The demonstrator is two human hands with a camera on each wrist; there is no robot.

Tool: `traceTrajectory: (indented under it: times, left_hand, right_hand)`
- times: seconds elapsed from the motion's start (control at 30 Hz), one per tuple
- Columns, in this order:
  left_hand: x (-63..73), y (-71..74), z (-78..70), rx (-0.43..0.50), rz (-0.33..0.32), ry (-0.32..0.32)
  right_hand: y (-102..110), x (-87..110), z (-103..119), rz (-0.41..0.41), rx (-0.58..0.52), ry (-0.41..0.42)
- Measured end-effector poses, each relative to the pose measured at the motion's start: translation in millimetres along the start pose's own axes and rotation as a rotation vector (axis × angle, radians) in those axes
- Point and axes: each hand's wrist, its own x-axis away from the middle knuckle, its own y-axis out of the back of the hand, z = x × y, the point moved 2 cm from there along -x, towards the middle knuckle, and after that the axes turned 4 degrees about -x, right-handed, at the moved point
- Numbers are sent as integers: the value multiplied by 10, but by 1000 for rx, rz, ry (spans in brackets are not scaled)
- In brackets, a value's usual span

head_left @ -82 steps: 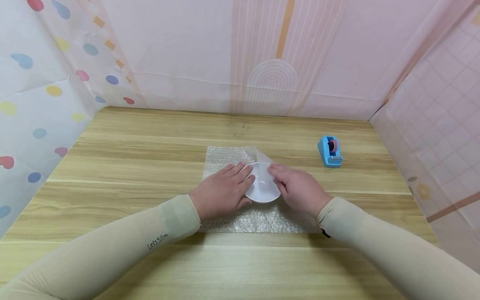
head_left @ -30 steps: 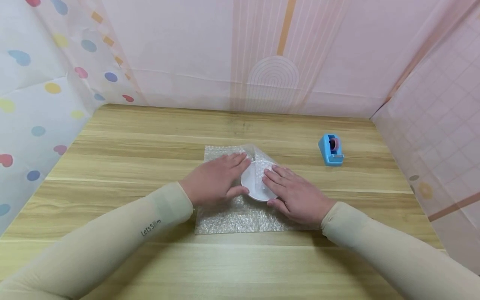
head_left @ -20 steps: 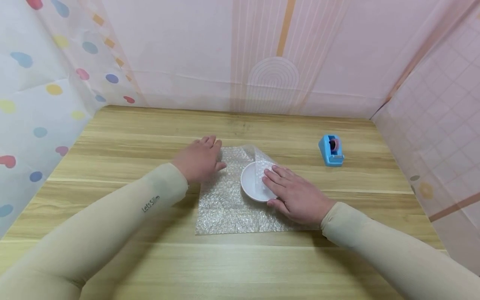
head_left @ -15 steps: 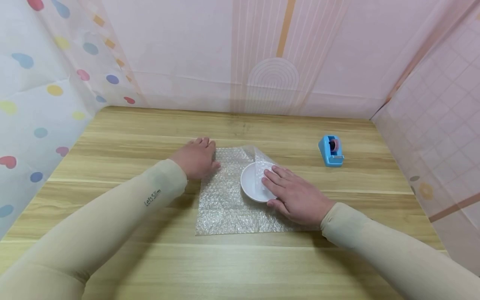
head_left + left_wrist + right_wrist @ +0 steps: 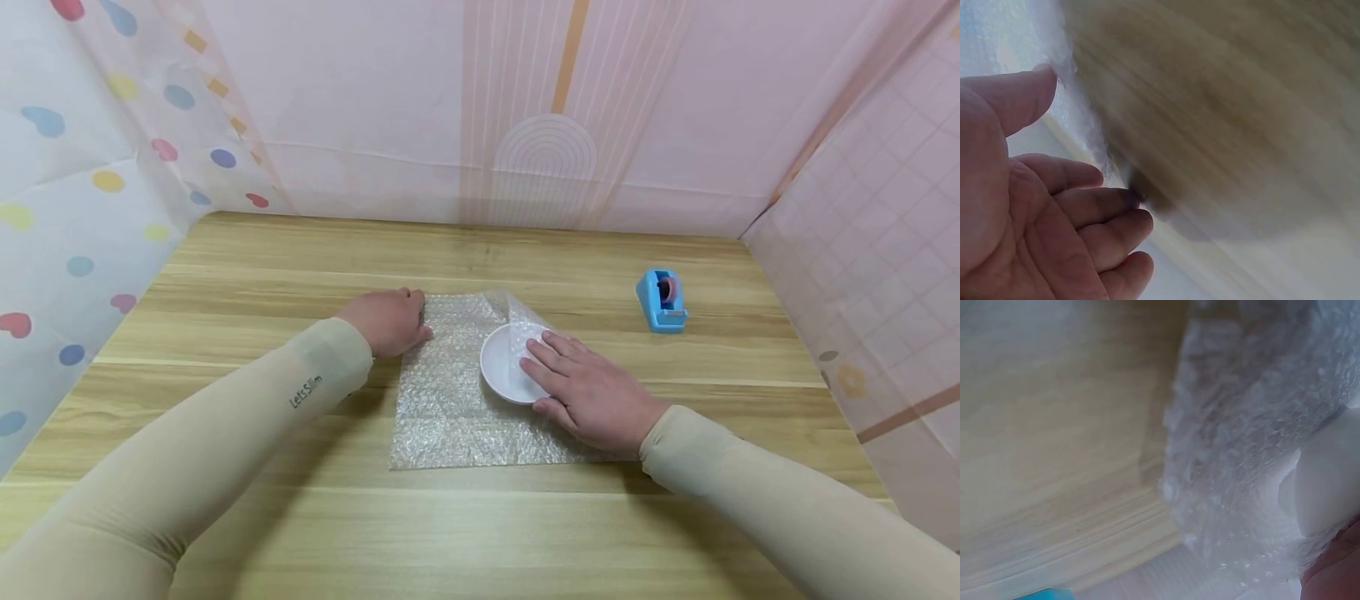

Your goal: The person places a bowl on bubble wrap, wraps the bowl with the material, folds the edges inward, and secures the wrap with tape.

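A sheet of bubble wrap [image 5: 442, 417] lies on the table, with a white dish [image 5: 498, 367] standing on it. The sheet's far right part is folded over the dish. My right hand [image 5: 588, 387] presses that fold against the dish with its fingers extended. At the sheet's far left corner is my left hand [image 5: 386, 321]. The left wrist view shows its thumb at the bubble wrap's edge [image 5: 1088, 128] and its fingers loosely bent, apart from the thumb. In the right wrist view the white dish [image 5: 1329, 475] shows beside the wrap, with little of the right hand visible.
A blue tape dispenser [image 5: 662, 302] with a pink roll stands at the right rear of the wooden table [image 5: 300, 250]. Patterned sheets [image 5: 360, 108] hang behind the table and along both sides.
My left hand has moved from the dish to the wrap's far left corner, and its fingers have bent downward. The right hand has spread over the fold and stayed there.
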Motion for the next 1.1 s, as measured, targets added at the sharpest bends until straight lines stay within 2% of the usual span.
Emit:
traceTrajectory:
  times: [0.3, 0.6, 1.1]
  left_hand:
    - [-22, -28, -5, 37, -42, -32]
    - [-70, -43, 12, 101, -121, -79]
    - [-126, -9, 12, 259, -136, -24]
  right_hand:
    - [-12, -4, 0, 10, 23, 7]
    - [-7, -11, 7, 13, 22, 6]
    - [-6, -17, 19, -11, 14, 22]
